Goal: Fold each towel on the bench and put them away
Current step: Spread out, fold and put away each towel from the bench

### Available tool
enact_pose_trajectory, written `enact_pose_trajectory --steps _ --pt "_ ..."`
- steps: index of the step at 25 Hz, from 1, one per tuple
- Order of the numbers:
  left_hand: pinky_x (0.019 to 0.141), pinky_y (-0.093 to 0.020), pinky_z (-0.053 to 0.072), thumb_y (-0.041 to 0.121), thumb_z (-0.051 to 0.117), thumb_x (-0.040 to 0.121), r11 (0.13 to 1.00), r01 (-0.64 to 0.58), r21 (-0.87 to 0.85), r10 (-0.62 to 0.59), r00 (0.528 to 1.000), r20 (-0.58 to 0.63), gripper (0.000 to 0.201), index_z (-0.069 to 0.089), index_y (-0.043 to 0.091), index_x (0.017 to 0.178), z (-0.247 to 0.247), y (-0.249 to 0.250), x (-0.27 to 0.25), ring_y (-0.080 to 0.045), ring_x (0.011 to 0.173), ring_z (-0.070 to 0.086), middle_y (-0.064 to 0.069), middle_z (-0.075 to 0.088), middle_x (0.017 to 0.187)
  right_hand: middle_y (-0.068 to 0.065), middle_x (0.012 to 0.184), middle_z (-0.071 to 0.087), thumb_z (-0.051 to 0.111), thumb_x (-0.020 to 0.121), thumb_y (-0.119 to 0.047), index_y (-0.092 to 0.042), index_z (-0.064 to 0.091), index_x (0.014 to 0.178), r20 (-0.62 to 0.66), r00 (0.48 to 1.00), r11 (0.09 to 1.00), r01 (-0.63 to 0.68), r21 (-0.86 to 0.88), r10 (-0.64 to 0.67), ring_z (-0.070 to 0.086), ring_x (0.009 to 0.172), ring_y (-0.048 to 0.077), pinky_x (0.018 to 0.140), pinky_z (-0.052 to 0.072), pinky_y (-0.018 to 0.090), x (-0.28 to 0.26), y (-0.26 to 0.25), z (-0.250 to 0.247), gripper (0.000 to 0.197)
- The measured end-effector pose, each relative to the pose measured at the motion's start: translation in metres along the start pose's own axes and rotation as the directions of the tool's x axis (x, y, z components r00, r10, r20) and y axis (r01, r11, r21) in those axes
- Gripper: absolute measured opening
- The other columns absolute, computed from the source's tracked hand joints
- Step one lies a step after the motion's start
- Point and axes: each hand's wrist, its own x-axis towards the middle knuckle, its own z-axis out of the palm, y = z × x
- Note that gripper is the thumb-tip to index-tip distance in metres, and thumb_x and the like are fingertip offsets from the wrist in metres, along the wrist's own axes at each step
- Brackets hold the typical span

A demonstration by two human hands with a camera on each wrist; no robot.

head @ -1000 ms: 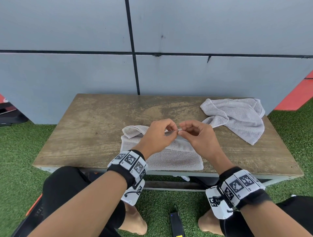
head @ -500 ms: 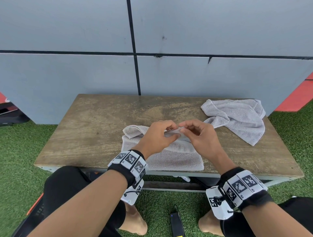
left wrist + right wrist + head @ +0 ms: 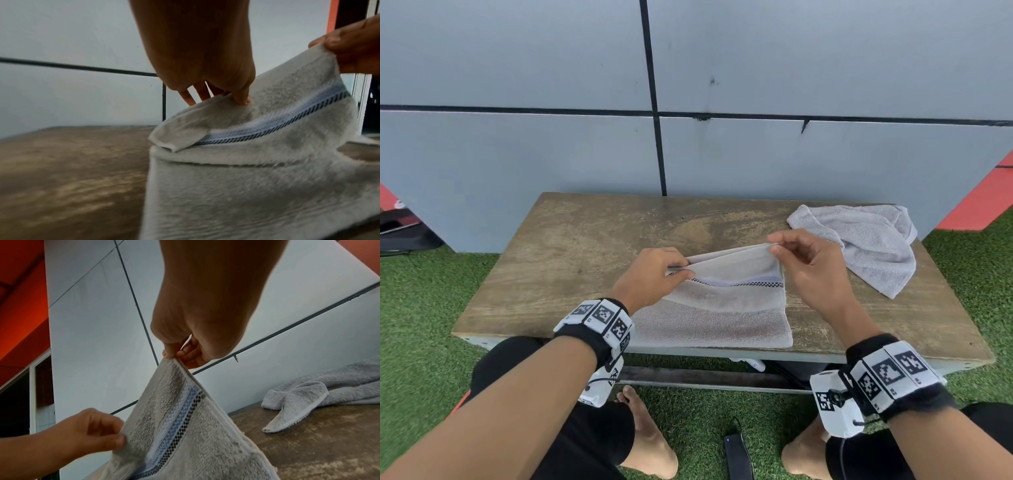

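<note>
A beige towel (image 3: pixel 726 308) with a blue and black checked stripe lies at the front middle of the wooden bench (image 3: pixel 571 260). Its far edge is lifted off the wood and stretched between both hands. My left hand (image 3: pixel 674 272) pinches the left end of that edge, thumb on top (image 3: pixel 242 99). My right hand (image 3: pixel 779 246) pinches the right corner higher up, between thumb and forefinger (image 3: pixel 174 356). A second, pale grey towel (image 3: pixel 866 243) lies crumpled at the bench's far right (image 3: pixel 308 395).
A grey panelled wall (image 3: pixel 688 68) stands right behind the bench. Green artificial turf (image 3: pixel 421 308) surrounds it. My knees and bare feet are at the front edge, with a small dark device (image 3: pixel 738 455) on the turf between them. The bench's left half is bare wood.
My hands were close together, pinching the bunched edge. They have moved apart, spreading the edge taut and lifting it, so the striped band now shows. The grey towel has not moved.
</note>
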Motion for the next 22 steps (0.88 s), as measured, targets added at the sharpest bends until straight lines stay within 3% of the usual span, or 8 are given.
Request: enact_pose_trajectory --steps 3,7,10,12,14,17,20,22 --pt "0.081 -0.031 0.047 0.034 0.060 0.098 0.980 -0.005 0.198 -0.005 0.999 0.047 0.019 0.071 0.019 0.100 -0.011 -0.013 -0.007 -0.012 0.084 0.060 0.008 0.066 0.095 0.003 0.095 0.075 0.071 0.092 -0.010 -0.022 0.075 0.101 -0.062 0.998 0.999 -0.028 0.042 0.030 0.067 0.088 0.022 0.081 0.057 0.034 0.001 0.002 -0.001 0.016" --pt "0.078 -0.028 0.038 0.026 0.059 0.098 0.971 0.075 0.229 -0.100 0.990 0.101 0.007 0.060 0.019 0.099 -0.026 -0.023 -0.018 -0.014 0.088 0.053 0.005 0.059 0.096 0.010 0.097 0.075 0.069 0.093 -0.012 -0.020 0.075 0.102 -0.157 0.985 0.996 -0.066 0.062 0.075 0.066 0.088 0.032 0.084 0.059 0.048 0.005 0.002 -0.003 0.013" --pt "0.064 -0.016 0.034 0.025 0.057 0.100 0.967 0.130 0.218 -0.152 0.985 0.087 0.009 0.062 0.018 0.099 -0.037 -0.024 -0.027 -0.007 0.076 0.052 0.005 0.060 0.092 0.014 0.099 0.074 0.069 0.094 -0.011 -0.021 0.074 0.102 -0.179 0.981 0.997 -0.075 0.017 0.077 0.063 0.083 0.017 0.082 0.057 0.037 0.007 0.001 -0.006 0.014" --pt "0.057 -0.014 0.034 0.021 0.055 0.101 0.968 0.148 0.200 -0.164 0.984 0.066 0.010 0.063 0.020 0.094 -0.044 -0.023 -0.029 -0.002 0.065 0.049 0.010 0.058 0.081 0.009 0.099 0.074 0.069 0.094 -0.013 -0.022 0.074 0.102 -0.195 0.977 0.996 -0.087 0.013 0.088 0.065 0.087 0.017 0.079 0.057 0.029 0.008 0.003 -0.007 0.014" --pt "0.060 -0.019 0.036 0.020 0.057 0.100 0.974 0.157 0.161 -0.165 0.986 0.038 0.016 0.065 0.024 0.087 -0.049 -0.028 -0.031 -0.003 0.063 0.051 0.011 0.060 0.075 0.002 0.099 0.075 0.069 0.094 -0.014 -0.021 0.075 0.104 -0.219 0.970 0.994 -0.104 0.024 0.106 0.068 0.093 0.019 0.080 0.055 0.024 0.010 0.007 -0.006 0.014" --pt "0.069 -0.039 0.055 0.028 0.065 0.096 0.977 0.203 0.068 -0.205 0.979 0.013 0.014 0.078 0.022 0.092 -0.057 -0.035 -0.034 -0.018 0.071 0.065 0.006 0.073 0.081 0.000 0.099 0.075 0.068 0.094 -0.014 -0.021 0.075 0.103 -0.251 0.959 0.992 -0.129 0.018 0.129 0.068 0.094 0.018 0.074 0.053 0.014 0.012 0.012 -0.009 0.013" --pt "0.072 -0.028 0.055 0.034 0.072 0.090 0.970 0.243 -0.016 -0.244 0.969 -0.048 0.014 0.081 0.023 0.093 -0.064 -0.031 -0.036 -0.013 0.078 0.069 0.008 0.077 0.089 0.003 0.100 0.075 0.067 0.095 -0.014 -0.022 0.075 0.103 -0.265 0.954 0.990 -0.141 0.018 0.141 0.067 0.092 0.016 0.066 0.051 0.009 0.012 0.015 -0.012 0.013" --pt "0.075 -0.019 0.050 0.031 0.070 0.092 0.972 0.234 0.003 -0.233 0.971 -0.059 0.016 0.080 0.019 0.097 -0.067 -0.029 -0.035 -0.002 0.082 0.066 0.009 0.076 0.093 0.001 0.100 0.075 0.068 0.094 -0.014 -0.021 0.075 0.104 -0.272 0.951 0.989 -0.150 0.004 0.145 0.069 0.096 0.018 0.074 0.052 0.014 0.012 0.018 -0.014 0.014"
